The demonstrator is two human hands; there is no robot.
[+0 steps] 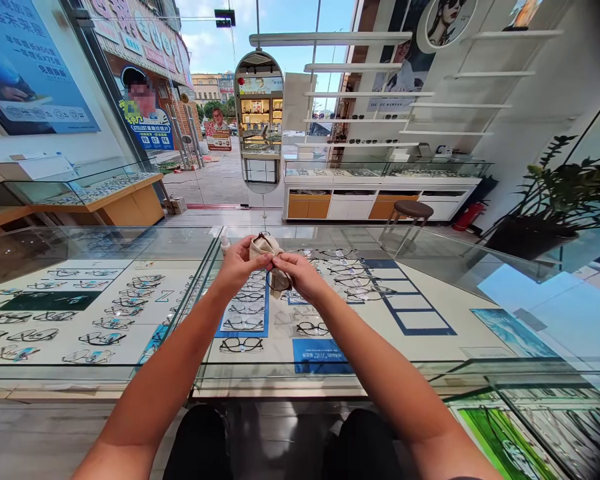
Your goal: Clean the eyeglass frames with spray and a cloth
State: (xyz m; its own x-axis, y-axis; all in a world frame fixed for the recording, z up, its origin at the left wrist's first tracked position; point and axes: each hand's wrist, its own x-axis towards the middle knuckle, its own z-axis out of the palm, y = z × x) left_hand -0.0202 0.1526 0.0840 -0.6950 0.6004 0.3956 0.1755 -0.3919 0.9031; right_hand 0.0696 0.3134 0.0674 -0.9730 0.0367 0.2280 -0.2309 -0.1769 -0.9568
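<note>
Above the glass display case, my left hand (241, 264) and my right hand (300, 272) meet, fingers closed around a beige cloth (264, 247) and a pair of dark-rimmed glasses (280, 280). The cloth bunches up between my fingertips and hangs partly behind the lower lens. My left hand pinches the cloth from the left side. From the right, my right thumb and fingers grip near the middle of the glasses, where the exact contact is hard to make out. Rows of glasses (241, 344) lie under the glass below both hands.
A small white bottle (225, 244) stands just beyond my left hand. The glass case (330, 368) spans the view in front of my knees. An oval mirror (259, 127) rises behind it. Farther right are a round stool (413, 209) and a potted plant (535, 230).
</note>
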